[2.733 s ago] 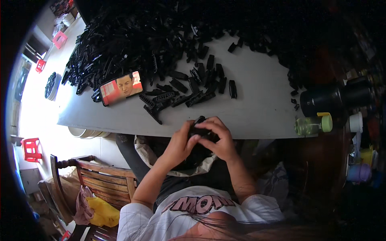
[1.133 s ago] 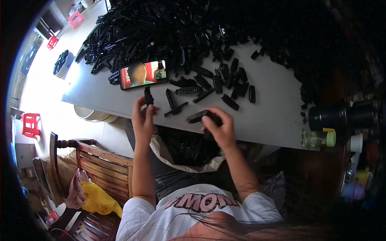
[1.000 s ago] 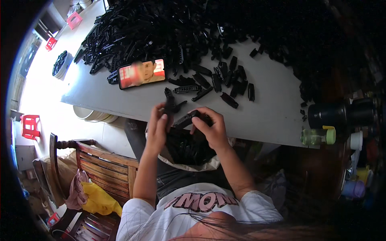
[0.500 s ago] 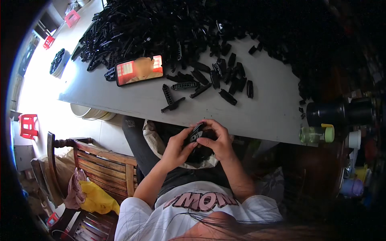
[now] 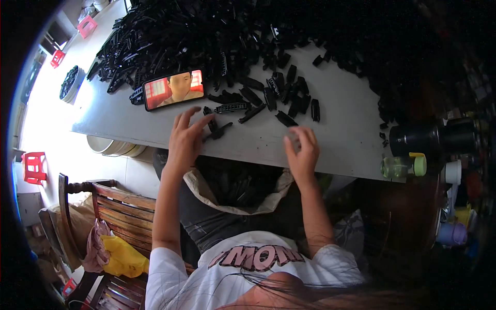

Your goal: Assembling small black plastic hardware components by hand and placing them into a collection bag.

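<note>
One black clip [image 5: 219,130] lies aslant under left hand [image 5: 184,139].

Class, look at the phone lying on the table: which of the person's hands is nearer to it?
Left. The left hand reaches just below the phone; the right hand is far off to its right, near the table edge.

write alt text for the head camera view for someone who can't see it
A seated person's left hand reaches over a grey table toward small black plastic parts beside a phone; the empty right hand hovers nearby. A big pile of black parts lies beyond.
</note>
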Motion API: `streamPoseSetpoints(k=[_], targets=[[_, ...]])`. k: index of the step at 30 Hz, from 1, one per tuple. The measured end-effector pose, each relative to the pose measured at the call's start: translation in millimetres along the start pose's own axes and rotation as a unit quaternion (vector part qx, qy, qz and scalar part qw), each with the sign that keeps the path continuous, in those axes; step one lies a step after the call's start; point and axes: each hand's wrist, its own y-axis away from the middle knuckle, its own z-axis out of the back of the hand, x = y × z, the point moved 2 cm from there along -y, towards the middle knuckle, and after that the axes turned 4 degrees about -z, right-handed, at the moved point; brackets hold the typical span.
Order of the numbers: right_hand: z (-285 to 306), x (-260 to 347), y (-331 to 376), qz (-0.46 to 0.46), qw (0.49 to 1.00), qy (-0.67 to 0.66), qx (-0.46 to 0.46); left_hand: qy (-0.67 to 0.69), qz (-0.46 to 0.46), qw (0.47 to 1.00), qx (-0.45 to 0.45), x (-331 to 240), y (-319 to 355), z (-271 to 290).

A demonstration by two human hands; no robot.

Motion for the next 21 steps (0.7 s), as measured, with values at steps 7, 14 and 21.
streamPoseSetpoints(k=[7,14,21], targets=[[-11.0,-17.2,-11.0,0.056,0.991,0.116,-0.024,0.085,-0.009,0.995,-0.042,19.6,-2.0,-6.8],[-16.1,41.5,2.4,-0.077,0.879,-0.387,0.268,0.340,0.152,0.924,0.089,-34.5,19.3,-17.8],[-6.7,51.0,13.7,-0.005,0.944,-0.271,0.189,0.434,0.207,0.849,0.221,-74.3,33.3,-29.8]])
